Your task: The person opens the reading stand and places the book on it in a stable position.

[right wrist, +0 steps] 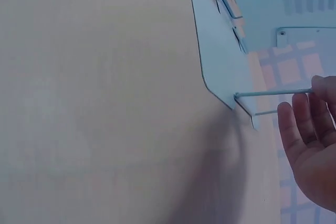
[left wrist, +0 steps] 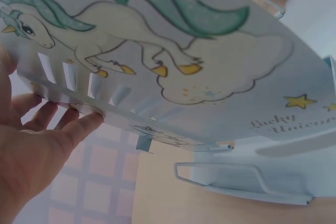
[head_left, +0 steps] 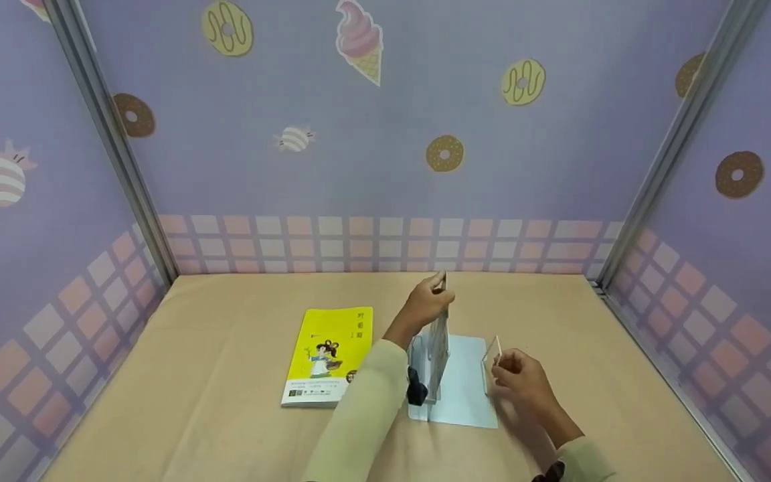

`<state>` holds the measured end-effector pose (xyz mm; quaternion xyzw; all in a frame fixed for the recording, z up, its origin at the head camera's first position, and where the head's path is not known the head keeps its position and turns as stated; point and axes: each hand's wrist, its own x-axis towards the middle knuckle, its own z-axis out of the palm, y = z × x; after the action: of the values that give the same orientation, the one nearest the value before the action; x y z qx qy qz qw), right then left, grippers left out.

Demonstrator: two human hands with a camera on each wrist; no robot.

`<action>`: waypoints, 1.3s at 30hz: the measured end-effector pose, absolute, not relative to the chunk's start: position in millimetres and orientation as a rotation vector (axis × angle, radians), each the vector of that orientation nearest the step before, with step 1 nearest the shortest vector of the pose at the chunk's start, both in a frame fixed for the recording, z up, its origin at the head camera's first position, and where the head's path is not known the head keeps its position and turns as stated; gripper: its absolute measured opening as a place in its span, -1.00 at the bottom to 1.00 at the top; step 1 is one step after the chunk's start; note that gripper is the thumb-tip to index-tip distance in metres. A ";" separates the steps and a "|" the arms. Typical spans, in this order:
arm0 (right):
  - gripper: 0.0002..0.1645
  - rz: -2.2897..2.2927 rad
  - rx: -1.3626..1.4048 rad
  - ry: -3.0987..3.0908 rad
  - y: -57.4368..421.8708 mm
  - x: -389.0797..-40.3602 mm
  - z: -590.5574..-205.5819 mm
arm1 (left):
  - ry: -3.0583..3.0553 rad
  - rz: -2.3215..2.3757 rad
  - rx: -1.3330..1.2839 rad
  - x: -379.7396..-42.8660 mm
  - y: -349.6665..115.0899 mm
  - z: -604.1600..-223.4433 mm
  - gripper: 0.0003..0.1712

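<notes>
A light-blue metal book stand has its flat base [head_left: 469, 395] on the table and its back panel [head_left: 440, 348] raised upright. My left hand [head_left: 423, 304] holds the panel's upper edge between thumb and fingers. In the left wrist view the panel's face [left wrist: 210, 61] carries a unicorn print and a row of slots. At the base's right edge, my right hand [head_left: 526, 381] pinches a thin wire loop [right wrist: 273, 93] that stands out from the base. Another wire loop [left wrist: 231, 184] shows on the base's other side in the left wrist view.
A yellow book [head_left: 332, 341] lies flat left of the stand, partly behind the left sleeve [head_left: 365, 408]. The beige-covered table [head_left: 225, 375] is bounded by patterned walls [head_left: 385, 244] at the back and sides. A small black device [head_left: 416, 388] overlaps the stand's left side.
</notes>
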<state>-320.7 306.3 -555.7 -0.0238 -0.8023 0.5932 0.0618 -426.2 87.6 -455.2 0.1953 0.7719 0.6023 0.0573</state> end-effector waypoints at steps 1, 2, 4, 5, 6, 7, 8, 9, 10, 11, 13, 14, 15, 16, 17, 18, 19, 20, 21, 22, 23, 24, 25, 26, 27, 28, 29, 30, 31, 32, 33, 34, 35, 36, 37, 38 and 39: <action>-0.89 1.791 -0.051 -2.431 302.9 -321.3 -555.4 | 2.337 1.827 0.589 -425.9 87.0 -455.2 -0.19; -0.87 1.773 -0.028 -2.444 300.0 -322.2 -556.1 | 2.335 1.829 0.585 -425.6 86.6 -455.1 -0.19; -0.82 1.715 0.010 -2.483 294.4 -323.8 -557.5 | 2.322 1.837 0.582 -425.0 86.0 -455.0 -0.18; -0.78 1.669 0.027 -2.511 291.9 -324.7 -558.9 | 2.322 1.834 0.581 -424.7 85.8 -454.9 -0.18; -0.77 1.615 0.040 -2.540 289.6 -325.3 -560.2 | 2.319 1.833 0.580 -424.4 86.0 -454.8 -0.18; -0.75 1.554 0.052 -2.573 287.4 -325.9 -561.7 | 2.315 1.837 0.580 -424.4 86.2 -455.1 -0.19; -0.73 1.495 0.063 -2.602 285.5 -326.6 -563.6 | 2.315 1.840 0.580 -424.1 86.6 -455.1 -0.19; -0.72 1.441 0.081 -2.627 283.8 -327.1 -565.5 | 2.311 1.843 0.584 -424.0 86.6 -455.2 -0.19; -0.70 1.393 0.090 -2.655 282.4 -327.1 -567.5 | 2.308 1.844 0.588 -423.5 86.9 -455.5 -0.19; -0.69 1.351 0.094 -2.681 281.2 -327.0 -569.0 | 2.307 1.843 0.593 -423.1 87.0 -455.7 -0.19; -0.67 1.290 0.107 -2.721 280.0 -326.7 -571.1 | 2.298 1.841 0.606 -422.3 86.6 -455.7 -0.20; -0.66 1.272 0.109 -2.735 279.9 -326.5 -571.7 | 2.299 1.834 0.611 -421.6 86.2 -455.6 -0.20; -0.66 1.258 0.111 -2.744 280.1 -326.7 -572.2 | 2.295 1.823 0.609 -420.5 85.5 -454.9 -0.20; -0.66 1.252 0.103 -2.756 280.4 -326.9 -572.1 | 2.294 1.814 0.601 -419.3 85.5 -454.3 -0.20; -0.67 1.247 0.104 -2.762 281.1 -327.2 -572.0 | 2.300 1.801 0.592 -418.1 86.1 -453.6 -0.20; -0.67 1.243 0.109 -2.766 281.8 -327.3 -571.9 | 2.318 1.778 0.579 -416.8 87.3 -452.9 -0.21; -0.67 1.245 0.111 -2.770 282.5 -327.6 -572.2 | 2.340 1.749 0.561 -415.1 88.9 -452.2 -0.21; -0.67 1.242 0.119 -2.771 283.0 -327.9 -572.3 | 2.366 1.718 0.544 -413.5 91.3 -452.1 -0.22; -0.68 1.240 0.128 -2.771 283.4 -328.2 -572.6 | 2.393 1.685 0.527 -411.5 94.1 -451.9 -0.23; -0.68 1.238 0.132 -2.775 283.6 -328.3 -572.8 | 2.422 1.655 0.514 -410.0 97.5 -452.5 -0.24; -0.69 1.238 0.140 -2.776 283.7 -328.5 -573.0 | 2.452 1.626 0.503 -408.2 101.0 -453.1 -0.24; -0.70 1.238 0.150 -2.776 283.7 -328.4 -573.2 | 2.474 1.602 0.488 -406.3 104.6 -454.1 -0.24; -0.71 1.231 0.161 -2.777 285.2 -328.5 -573.3 | 2.491 1.585 0.475 -404.7 109.6 -454.9 -0.24; -0.72 1.229 0.171 -2.778 286.3 -328.3 -573.1 | 2.512 1.572 0.463 -403.1 114.4 -455.9 -0.25; -0.73 1.231 0.181 -2.780 287.2 -328.2 -573.0 | 2.526 1.568 0.447 -401.5 118.8 -457.0 -0.25; -0.73 1.238 0.190 -2.782 288.1 -328.1 -573.2 | 2.536 1.567 0.430 -399.9 122.7 -458.1 -0.25; -0.73 1.244 0.205 -2.782 289.0 -327.9 -573.3 | 2.548 1.563 0.408 -398.5 126.2 -459.2 -0.27; -0.73 1.253 0.217 -2.783 289.9 -327.6 -573.6 | 2.560 1.562 0.389 -397.4 129.4 -460.3 -0.28; -0.72 1.262 0.229 -2.784 290.7 -327.3 -573.6 | 2.573 1.558 0.374 -396.2 132.2 -461.1 -0.30; -0.69 1.279 0.236 -2.782 291.4 -327.1 -573.4 | 2.579 1.560 0.362 -395.2 134.7 -461.6 -0.32; -0.68 1.293 0.250 -2.778 292.6 -326.6 -573.1 | 2.582 1.561 0.351 -394.3 137.0 -462.0 -0.32; -0.66 1.304 0.254 -2.773 293.7 -326.3 -572.6 | 2.588 1.557 0.345 -393.6 139.4 -462.0 -0.33; -0.65 1.317 0.258 -2.767 294.8 -325.9 -571.9 | 2.592 1.554 0.342 -393.1 141.6 -462.0 -0.33; -0.63 1.325 0.260 -2.763 296.1 -325.5 -571.1 | 2.592 1.557 0.345 -392.6 144.0 -461.6 -0.31; -0.61 1.337 0.264 -2.756 296.4 -324.9 -571.5 | 2.596 1.548 0.342 -391.7 145.3 -462.2 -0.30; -0.60 1.345 0.271 -2.749 296.7 -324.3 -572.0 | 2.600 1.540 0.332 -391.1 146.6 -462.7 -0.29; -0.59 1.347 0.280 -2.744 296.9 -323.8 -572.4 | 2.608 1.525 0.323 -390.5 147.6 -463.2 -0.27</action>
<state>-323.8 296.9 -572.4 0.0910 -0.8934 0.4385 0.0361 -390.5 147.6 -463.2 0.1060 0.8573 0.5012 0.0515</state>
